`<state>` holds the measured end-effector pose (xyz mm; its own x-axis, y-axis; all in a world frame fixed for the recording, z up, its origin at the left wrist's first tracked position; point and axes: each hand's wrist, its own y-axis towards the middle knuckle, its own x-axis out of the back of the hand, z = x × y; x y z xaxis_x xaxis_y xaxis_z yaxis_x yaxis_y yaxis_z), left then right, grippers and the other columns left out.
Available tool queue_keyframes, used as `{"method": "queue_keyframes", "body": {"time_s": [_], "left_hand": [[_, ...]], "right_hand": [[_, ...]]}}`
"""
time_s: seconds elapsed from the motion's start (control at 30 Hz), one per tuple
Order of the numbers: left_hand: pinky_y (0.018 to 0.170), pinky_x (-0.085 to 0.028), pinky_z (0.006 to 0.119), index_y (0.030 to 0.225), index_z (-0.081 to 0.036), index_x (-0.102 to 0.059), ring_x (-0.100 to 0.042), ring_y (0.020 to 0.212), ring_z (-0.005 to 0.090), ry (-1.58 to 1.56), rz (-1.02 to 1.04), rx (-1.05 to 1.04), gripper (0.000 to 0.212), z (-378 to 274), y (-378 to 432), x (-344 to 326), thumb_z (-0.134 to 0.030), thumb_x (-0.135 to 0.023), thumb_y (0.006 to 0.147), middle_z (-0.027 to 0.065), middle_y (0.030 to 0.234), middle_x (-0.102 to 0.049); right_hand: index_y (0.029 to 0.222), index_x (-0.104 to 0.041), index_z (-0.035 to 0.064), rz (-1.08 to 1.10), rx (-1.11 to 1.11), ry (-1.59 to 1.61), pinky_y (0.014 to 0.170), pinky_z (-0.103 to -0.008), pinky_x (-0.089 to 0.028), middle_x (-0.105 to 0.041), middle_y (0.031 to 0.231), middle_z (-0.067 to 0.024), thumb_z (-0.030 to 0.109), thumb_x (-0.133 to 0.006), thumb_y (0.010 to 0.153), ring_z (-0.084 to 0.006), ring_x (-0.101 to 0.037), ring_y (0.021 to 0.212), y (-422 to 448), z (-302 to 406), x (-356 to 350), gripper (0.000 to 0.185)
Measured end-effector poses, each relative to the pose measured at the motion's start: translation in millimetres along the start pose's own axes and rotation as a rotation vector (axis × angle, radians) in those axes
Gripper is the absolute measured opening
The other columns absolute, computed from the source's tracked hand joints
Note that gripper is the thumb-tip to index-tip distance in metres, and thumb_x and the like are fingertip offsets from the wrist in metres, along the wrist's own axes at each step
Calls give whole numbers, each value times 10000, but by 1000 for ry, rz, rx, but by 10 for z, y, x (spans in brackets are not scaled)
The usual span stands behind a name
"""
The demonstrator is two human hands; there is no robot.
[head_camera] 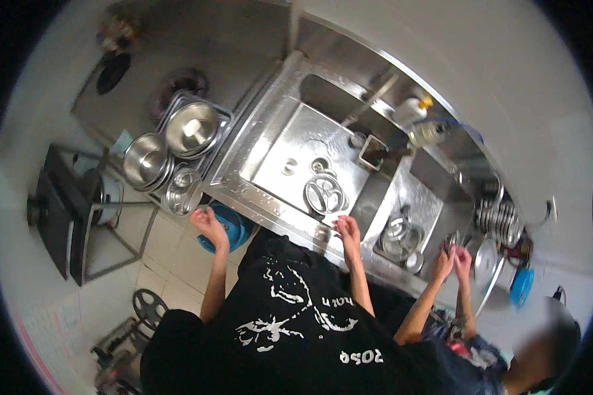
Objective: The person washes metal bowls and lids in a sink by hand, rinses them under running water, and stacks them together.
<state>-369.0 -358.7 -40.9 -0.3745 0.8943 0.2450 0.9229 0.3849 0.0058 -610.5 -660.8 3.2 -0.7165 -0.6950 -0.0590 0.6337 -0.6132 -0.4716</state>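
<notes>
My left hand (pixel 209 224), its fingers apart and nothing in it, is just below the small steel dishes (pixel 183 190) at the corner of the counter. Over the front rim of the sink (pixel 286 213) is my right hand (pixel 347 231), with fingers loosely bent; no object shows in it. Near its fingertips, stacked divided steel plates (pixel 324 194) lie in the large basin, beside the drain (pixel 319 165). Steel bowls (pixel 192 129) stand stacked on a metal tray (pixel 226 117) left of the sink, with more bowls (pixel 146 160) beside them.
At right, a co-worker's hands (pixel 449 261) hold a small metal item over the counter. Steel dishes (pixel 400 239) lie in the right basin. Behind stand a pump bottle (pixel 411 110) and a small container (pixel 373 153). A blue tub (pixel 232 227) is below the front edge; a metal-framed stand (pixel 86 222) is at left.
</notes>
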Motion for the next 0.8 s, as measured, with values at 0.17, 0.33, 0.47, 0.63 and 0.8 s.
{"method": "queue_keyframes", "body": {"time_s": [0.17,0.33,0.47,0.63,0.8], "left_hand": [[738,-421,262,1151,-34,-439,-482,791,115,11,512,-154,340,-533,-623,-504,-96,-645,887,32,903,-472],[688,-458,284,1131,-22,-484,-523,746,136,94,896,-276,315,-715,-825,-989,-62,-649,866,51,881,-528],[658,-478,316,1111,-37,-509,-577,716,165,223,1183,-217,284,-453,-832,-1321,-86,-647,868,63,863,-582],[670,-479,285,1135,-66,-519,-581,723,131,263,1301,-173,298,-490,-1039,-1679,-157,-652,885,41,856,-619],[699,-480,268,1134,-36,-514,-590,763,128,210,1205,-131,276,-345,-1162,-1812,-145,-637,912,42,864,-601]], "right_hand": [[1246,-456,67,-80,33,113,773,-308,-511,-644,1086,-123,185,-556,960,-187,-653,927,54,-88,272,325],[1326,-410,43,-191,-23,80,782,-313,-519,-605,1156,-151,144,-615,916,-221,-634,999,203,-279,448,470],[1359,-393,19,-202,-103,-52,795,-292,-502,-574,1246,-146,181,-645,898,-159,-589,1008,565,-457,562,550],[1349,-399,-38,-230,-128,-467,988,-372,-437,-533,1297,-222,228,-680,855,-315,-540,1190,1287,-1020,794,627],[1300,-438,-52,-321,-192,-720,984,-412,-439,-557,1235,-268,316,-749,749,-404,-531,1175,2031,-1549,883,732]]}}
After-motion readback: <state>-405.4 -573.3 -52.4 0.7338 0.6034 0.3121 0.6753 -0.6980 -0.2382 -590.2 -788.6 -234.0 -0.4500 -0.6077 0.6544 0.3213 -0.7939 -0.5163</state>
